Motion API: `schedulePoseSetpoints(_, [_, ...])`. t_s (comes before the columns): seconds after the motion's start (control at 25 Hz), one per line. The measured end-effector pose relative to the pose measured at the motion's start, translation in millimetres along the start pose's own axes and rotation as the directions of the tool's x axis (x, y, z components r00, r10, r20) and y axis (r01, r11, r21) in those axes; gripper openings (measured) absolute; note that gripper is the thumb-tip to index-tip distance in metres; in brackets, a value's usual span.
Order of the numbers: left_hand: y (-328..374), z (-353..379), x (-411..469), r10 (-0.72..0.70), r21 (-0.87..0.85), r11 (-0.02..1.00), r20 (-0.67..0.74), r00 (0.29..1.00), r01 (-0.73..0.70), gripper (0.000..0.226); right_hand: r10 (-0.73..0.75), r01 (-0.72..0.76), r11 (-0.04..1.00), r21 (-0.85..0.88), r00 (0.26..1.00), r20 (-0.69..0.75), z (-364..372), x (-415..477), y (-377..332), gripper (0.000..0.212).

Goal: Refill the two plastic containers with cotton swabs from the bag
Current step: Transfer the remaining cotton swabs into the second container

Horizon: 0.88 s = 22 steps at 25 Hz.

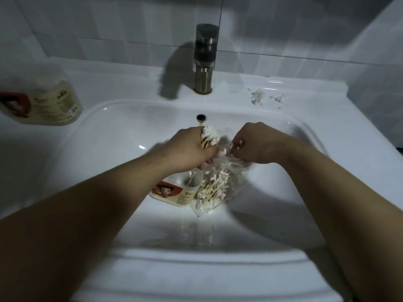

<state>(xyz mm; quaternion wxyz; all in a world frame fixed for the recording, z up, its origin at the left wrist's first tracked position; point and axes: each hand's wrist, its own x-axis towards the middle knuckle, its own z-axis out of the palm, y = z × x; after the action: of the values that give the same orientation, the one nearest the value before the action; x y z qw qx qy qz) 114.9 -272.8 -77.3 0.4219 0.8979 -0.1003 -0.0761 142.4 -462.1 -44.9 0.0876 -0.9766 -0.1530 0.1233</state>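
**Gripping swabs (209, 136) over the sink (113, 127)**

I see the left hand (192, 150) curled round a tight bundle of swabs, fluffy white tips up. The right hand (253, 147) pinches the crinkled mouth of the clear bag (218, 186), which hangs into the glossy white sink, loose swabs inside. One translucent container (172, 194) sits just beside the bag. The other container (46, 103) rests on the sink's rim, far left.

Premises: a bathroom. A white ceramic washbasin (130, 131) sits moulded into a glossy white surround, with an overflow hole (201, 117) in its back wall. A brushed-metal mixer tap (205, 59) stands behind the washbasin. Pale wall tiles (109, 29) rise behind it and to its right.
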Motion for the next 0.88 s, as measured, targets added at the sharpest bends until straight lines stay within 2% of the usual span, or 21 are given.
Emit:
schedulePoseSetpoints(0.16, [-1, -1, 1, 0.0, 0.071, 0.997, -0.022, 1.0, 0.001, 0.009, -0.01, 0.01, 0.996, 0.091, 1.0, 0.004, -4, -4, 0, 0.018])
schedulePoseSetpoints(0.28, [-1, -1, 2, -0.008, 0.098, 0.995, -0.061, 0.998, 0.014, 0.013, -0.051, 0.05, 0.994, 0.095, 0.999, 0.006, -5, -4, 2, 0.014])
schedulePoseSetpoints(0.36, [-1, -1, 3, 0.002, 0.095, 0.995, -0.107, 0.994, 0.008, 0.016, -0.06, 0.06, 0.991, 0.116, 0.998, -0.002, -5, -4, 3, 0.02])
schedulePoseSetpoints(0.44, [1, -1, 4, 0.038, 0.045, 0.999, -0.184, 0.982, -0.031, 0.019, -0.059, 0.065, 0.973, 0.223, 0.998, -0.031, -5, -4, 2, 0.02])
schedulePoseSetpoints(0.56, [7, 2, 4, 0.038, -0.134, 0.988, -0.251, 0.967, -0.074, 0.022, -0.051, 0.062, 0.902, 0.427, 0.998, -0.039, -6, -7, 0, 0.017])
schedulePoseSetpoints(0.68, [5, 8, 3, 0.012, -0.262, 0.963, -0.17, 0.985, -0.057, 0.022, -0.022, 0.047, 0.85, 0.524, 0.998, -0.055, -7, -5, 1, 0.01])
schedulePoseSetpoints(0.76, [4, 10, 1, -0.01, -0.324, 0.946, -0.113, 0.994, -0.027, 0.014, 0.005, 0.032, 0.829, 0.558, 0.998, -0.064, -9, -3, 5, 0.006])
schedulePoseSetpoints(0.88, [6, 12, 1, -0.038, -0.381, 0.924, -0.08, 0.996, 0.005, 0.009, 0.006, 0.051, 0.77, 0.636, 0.996, -0.087, -10, -1, 7, 0.011])
